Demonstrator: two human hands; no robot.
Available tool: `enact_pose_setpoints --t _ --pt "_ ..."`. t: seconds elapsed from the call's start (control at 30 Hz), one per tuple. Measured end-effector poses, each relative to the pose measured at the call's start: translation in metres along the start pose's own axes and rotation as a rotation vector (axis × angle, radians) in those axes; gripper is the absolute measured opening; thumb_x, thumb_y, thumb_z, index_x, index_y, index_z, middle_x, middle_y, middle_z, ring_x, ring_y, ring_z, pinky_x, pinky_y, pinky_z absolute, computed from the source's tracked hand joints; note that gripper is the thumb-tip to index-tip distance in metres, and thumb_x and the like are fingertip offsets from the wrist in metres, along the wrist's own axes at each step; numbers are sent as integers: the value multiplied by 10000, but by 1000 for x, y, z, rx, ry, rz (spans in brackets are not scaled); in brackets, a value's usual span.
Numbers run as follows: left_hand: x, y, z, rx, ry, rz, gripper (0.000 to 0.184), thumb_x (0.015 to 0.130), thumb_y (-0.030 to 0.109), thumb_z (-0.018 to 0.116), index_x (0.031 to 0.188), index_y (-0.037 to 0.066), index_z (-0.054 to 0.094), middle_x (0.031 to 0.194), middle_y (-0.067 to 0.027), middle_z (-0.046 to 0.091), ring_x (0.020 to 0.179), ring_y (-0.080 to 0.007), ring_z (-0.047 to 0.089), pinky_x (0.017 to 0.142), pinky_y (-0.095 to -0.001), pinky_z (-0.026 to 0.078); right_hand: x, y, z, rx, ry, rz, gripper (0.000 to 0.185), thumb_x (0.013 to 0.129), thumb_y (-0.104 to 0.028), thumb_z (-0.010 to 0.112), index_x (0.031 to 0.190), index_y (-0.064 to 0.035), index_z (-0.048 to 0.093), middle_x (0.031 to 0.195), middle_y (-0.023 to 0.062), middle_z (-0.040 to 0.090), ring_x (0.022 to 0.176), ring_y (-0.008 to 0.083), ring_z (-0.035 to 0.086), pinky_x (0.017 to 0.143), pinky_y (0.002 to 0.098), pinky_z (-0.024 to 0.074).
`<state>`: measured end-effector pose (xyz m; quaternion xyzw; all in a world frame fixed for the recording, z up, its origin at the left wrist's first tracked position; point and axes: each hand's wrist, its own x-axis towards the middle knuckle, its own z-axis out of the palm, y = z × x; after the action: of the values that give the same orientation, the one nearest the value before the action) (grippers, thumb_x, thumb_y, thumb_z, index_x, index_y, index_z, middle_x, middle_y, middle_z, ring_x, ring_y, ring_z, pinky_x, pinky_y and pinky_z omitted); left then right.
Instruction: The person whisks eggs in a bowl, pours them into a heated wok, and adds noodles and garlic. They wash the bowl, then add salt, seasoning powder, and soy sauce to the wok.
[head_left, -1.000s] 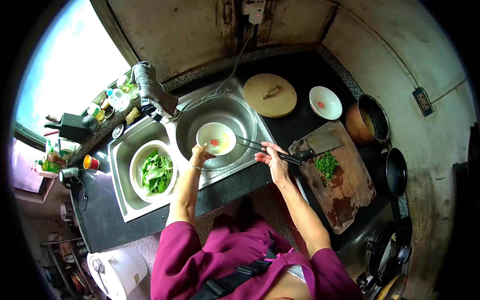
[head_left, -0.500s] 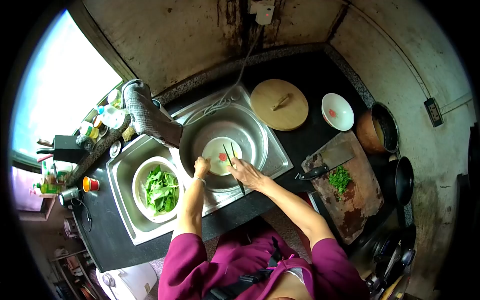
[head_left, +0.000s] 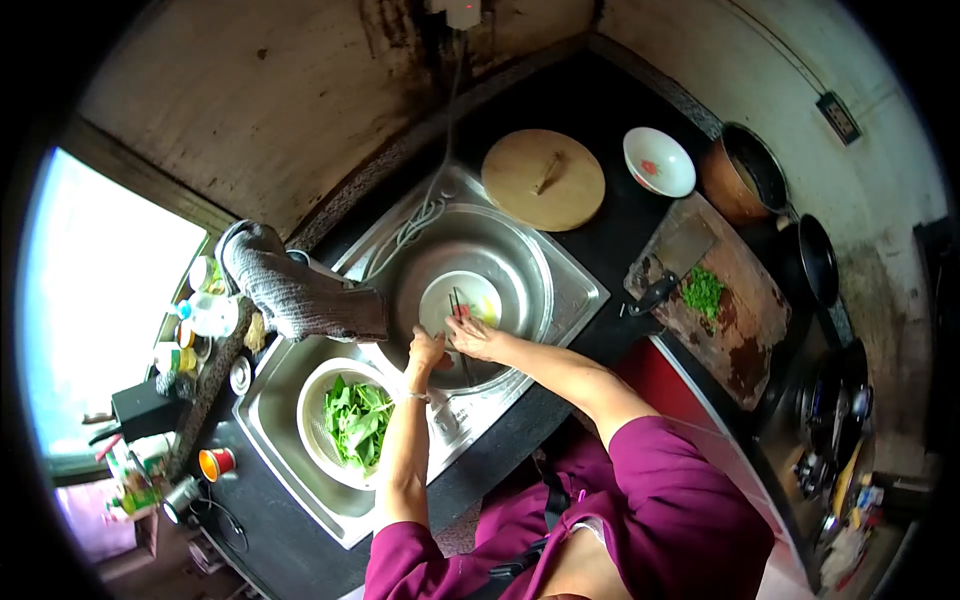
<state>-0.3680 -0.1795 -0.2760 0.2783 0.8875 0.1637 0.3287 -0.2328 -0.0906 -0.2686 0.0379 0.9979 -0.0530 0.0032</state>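
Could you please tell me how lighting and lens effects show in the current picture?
Head view: the window is blown out nearly to white; the steel sink catches glare on its near rim; the lower-right corner sinks into shadow; a wide lens leaves a black, curved border; around the left hand and right hand, detail is too small to judge for blur.

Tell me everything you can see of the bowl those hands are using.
The bowl is round and white, perhaps ceramic, with a red mark and something yellow inside. Its opening faces up; whether it rests in the metal basin or hangs above is unclear. The left hand grips its near rim; the right hand holds dark chopsticks over it.
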Motion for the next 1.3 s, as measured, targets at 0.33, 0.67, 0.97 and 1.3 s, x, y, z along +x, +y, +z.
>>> enact_pose_setpoints --t 0.33,0.67,0.97,1.3 --pt "-25 7 -17 -662 -322 105 675 883 259 531 1354 67 88 748 -233 601 536 -311 629 432 -374 537 -14 10 43 194 -56 46 475 907 -175 298 1377 -146 238 1471 198 25 1318 379 203 1078 444 226" --pt "-54 36 -60 -582 -99 510 546 790 53 625 1263 -35 366 656 -49 570 539 -99 516 449 -234 435 -228 -54 -224 566 375 381 211 742 -17 519 947 3 563 929 183 557 756 310 596 664 376 492" --pt "-343 308 37 -756 -723 894 300 846 100 591 1122 4 522 738 -92 617 599 -123 564 596 -253 488 -615 -106 -390 -388 970 1016 134 807 -42 537 915 18 589 773 118 586 651 263 587 570 350 489" --pt "-504 492 169 35 -785 1444 632 802 241 675 1290 -22 371 992 -129 595 778 -164 585 643 -292 483 -801 -79 -312 28 295 1192 546 684 19 589 1191 -111 431 1265 126 386 671 172 548 550 319 482"
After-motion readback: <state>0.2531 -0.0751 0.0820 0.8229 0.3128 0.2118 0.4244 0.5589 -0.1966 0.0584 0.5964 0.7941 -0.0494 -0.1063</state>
